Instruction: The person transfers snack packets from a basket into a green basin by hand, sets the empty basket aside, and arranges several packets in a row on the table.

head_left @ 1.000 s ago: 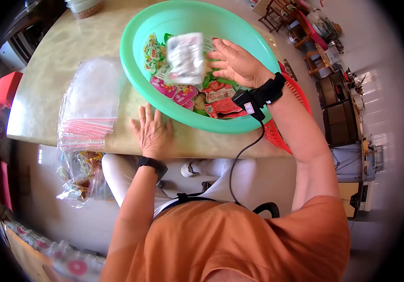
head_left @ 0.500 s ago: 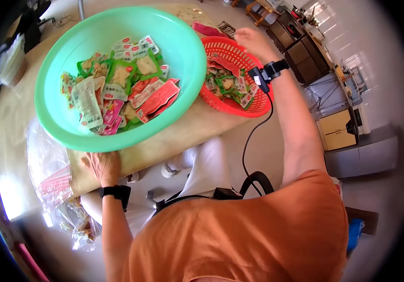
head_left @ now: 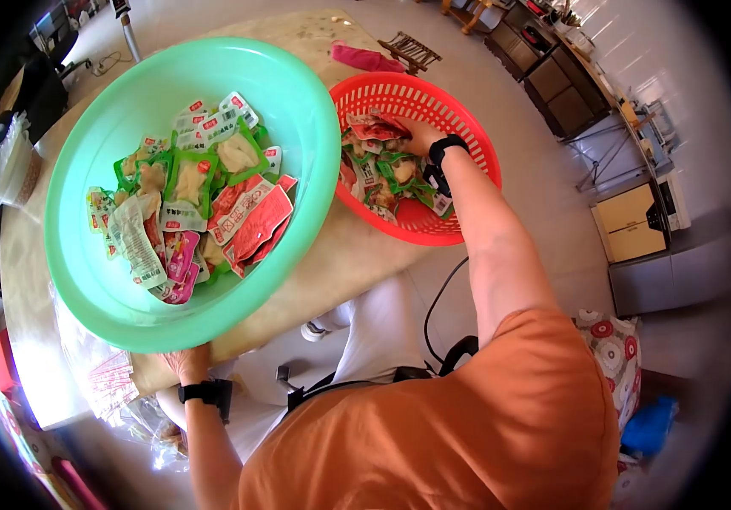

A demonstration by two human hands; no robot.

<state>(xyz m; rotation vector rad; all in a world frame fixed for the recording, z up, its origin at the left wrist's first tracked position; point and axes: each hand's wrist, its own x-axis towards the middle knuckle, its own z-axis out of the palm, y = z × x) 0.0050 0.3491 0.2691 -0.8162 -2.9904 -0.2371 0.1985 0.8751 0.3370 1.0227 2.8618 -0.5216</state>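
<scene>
My right hand [head_left: 420, 138] reaches into a red perforated plastic basket [head_left: 486, 153]. Its thumb and fingers close on a red snack packet [head_left: 375, 127], though the fingertips are partly hidden among green and white packets [head_left: 401, 172]. A large mint-green basin [head_left: 318, 161] stands left of the basket. In it lies a heap of sealed snack packets: red ones [head_left: 250, 223], green-edged ones with pale food [head_left: 191, 180], pink ones and a long silvery one [head_left: 137, 242]. My left hand [head_left: 188, 364] rests at the table's near edge, just below the basin; the rim hides its fingers.
The basin and basket share a pale table [head_left: 314, 276]. Clear plastic bags [head_left: 102, 365] hang over its near-left edge. A lidded tub [head_left: 15, 170] is at far left, a pink cloth [head_left: 367, 58] at the back. A black cable [head_left: 438, 306] runs below the basket.
My right hand has come down from above the basket's far rim into the packets, and the red packet there has shifted. The whole view has tilted, moving the basin lower in the picture.
</scene>
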